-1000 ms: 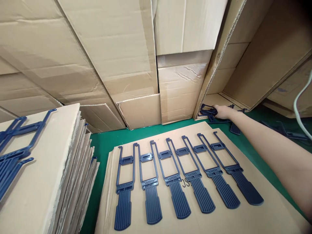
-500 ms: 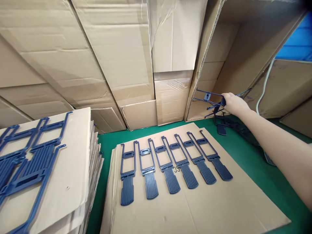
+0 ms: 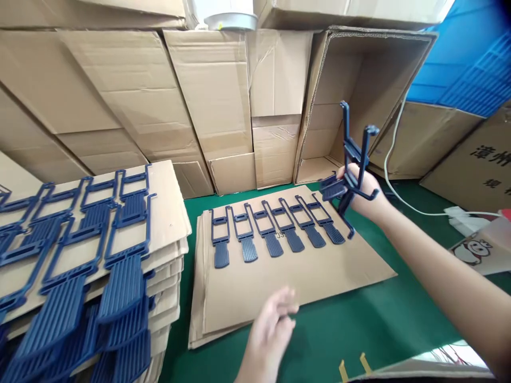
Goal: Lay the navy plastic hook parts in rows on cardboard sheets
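Observation:
My right hand [image 3: 366, 198] is closed around several dark blue plastic brackets [image 3: 352, 151], lifted above the right end of the cardboard sheet. They point in different directions, with hooked ends and a ribbed paddle showing; how many there are I cannot tell. My left hand [image 3: 270, 332] hovers near the front edge of the sheet, slightly blurred, fingers stretched and apart, holding nothing. On the cardboard sheet [image 3: 243, 300], several matching brackets [image 3: 273, 246] lie side by side in a row, ribbed paddles toward me and hooked frames away.
A tall stack of cardboard sheets [image 3: 170, 250] layered with blue brackets [image 3: 123, 282] stands at left. Behind are cardboard boxes [image 3: 207, 101] and an open box [image 3: 359, 80]. A white cable [image 3: 393, 143] runs over the green table [image 3: 347, 308]. Yellow strips [image 3: 343, 371] stick at its front edge.
My right hand has brought the brackets from the open box's mouth toward me and raised them. My left hand has come into view. The camera view has shifted back, showing more table.

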Tool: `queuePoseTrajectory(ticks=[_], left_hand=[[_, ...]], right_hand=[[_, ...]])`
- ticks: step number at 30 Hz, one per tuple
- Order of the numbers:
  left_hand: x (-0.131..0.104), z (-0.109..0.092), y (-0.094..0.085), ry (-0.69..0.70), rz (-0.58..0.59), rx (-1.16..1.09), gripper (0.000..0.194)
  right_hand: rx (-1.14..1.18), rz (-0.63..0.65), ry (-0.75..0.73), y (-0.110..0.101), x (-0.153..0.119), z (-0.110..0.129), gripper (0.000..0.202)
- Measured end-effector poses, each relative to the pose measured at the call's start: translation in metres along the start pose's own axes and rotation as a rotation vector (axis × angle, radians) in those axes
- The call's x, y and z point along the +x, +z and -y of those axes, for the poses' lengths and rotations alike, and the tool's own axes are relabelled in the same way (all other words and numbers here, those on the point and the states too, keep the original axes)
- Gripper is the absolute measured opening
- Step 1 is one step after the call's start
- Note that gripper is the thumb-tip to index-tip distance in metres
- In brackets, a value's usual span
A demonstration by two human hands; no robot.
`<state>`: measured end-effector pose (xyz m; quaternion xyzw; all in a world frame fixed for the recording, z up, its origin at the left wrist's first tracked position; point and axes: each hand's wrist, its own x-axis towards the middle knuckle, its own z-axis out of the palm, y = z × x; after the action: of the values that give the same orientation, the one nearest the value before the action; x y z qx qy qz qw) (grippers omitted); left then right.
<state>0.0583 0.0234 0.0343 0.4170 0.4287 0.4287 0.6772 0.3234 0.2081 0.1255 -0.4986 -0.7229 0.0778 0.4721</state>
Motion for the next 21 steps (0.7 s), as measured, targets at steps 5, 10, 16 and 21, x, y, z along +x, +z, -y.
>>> queuePoseTrajectory(ticks=[5,10,16,21], left_hand=[[0.043,-0.027,0.033,-0.335,0.247,-0.804,0.065],[0.044,-0.026,0.031,-0.322,0.049,-0.892,0.023],[0.030,-0.023,0.015,-0.186,-0.076,-0.534,0.030],[0.019,-0.026,0.020,0.151,-0.385,-0.063,0.080]], right_hand=[[0.320,0.400,-0.049,0.037,-0.059,0.079,0.012],[0.276,0.570,0.056,0.044,-0.098,0.114,0.007],[0.098,0.513,0.168,0.022,-0.129,0.100,0.024],[-0.033,0.471,0.454,0.014,-0.174,0.102,0.060]])
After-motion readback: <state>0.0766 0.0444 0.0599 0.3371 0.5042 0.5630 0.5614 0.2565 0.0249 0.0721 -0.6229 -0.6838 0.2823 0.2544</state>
